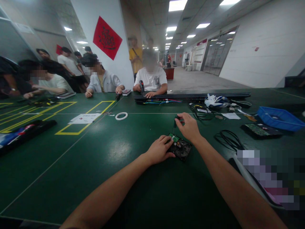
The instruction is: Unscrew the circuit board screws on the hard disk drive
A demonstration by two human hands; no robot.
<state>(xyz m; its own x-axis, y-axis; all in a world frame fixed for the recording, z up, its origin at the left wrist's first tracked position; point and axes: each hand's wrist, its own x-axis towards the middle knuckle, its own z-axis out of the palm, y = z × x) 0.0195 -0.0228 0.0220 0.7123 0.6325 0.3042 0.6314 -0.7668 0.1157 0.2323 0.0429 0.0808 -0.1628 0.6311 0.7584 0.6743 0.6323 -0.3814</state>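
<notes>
A hard drive [183, 149], black with a green circuit board along one edge, lies on the green table in front of me. My left hand [162, 148] grips its left side, thumb at the near edge and fingers over the board. In my right hand [189, 127] is a screwdriver [175, 121] with a dark handle, held upright between thumb and fingers. Its thin shaft points down at the far edge of the circuit board; whether the tip touches a screw is too small to tell.
To the right lie a coiled black cable [228, 140], another circuit-board device [260, 130], a blue tray [281, 119] and white gloves [215, 100]. A white tape roll [121, 116] sits left of centre. Across the table, a person [152, 78] holds a power screwdriver [142, 86] beside long black bars [190, 96].
</notes>
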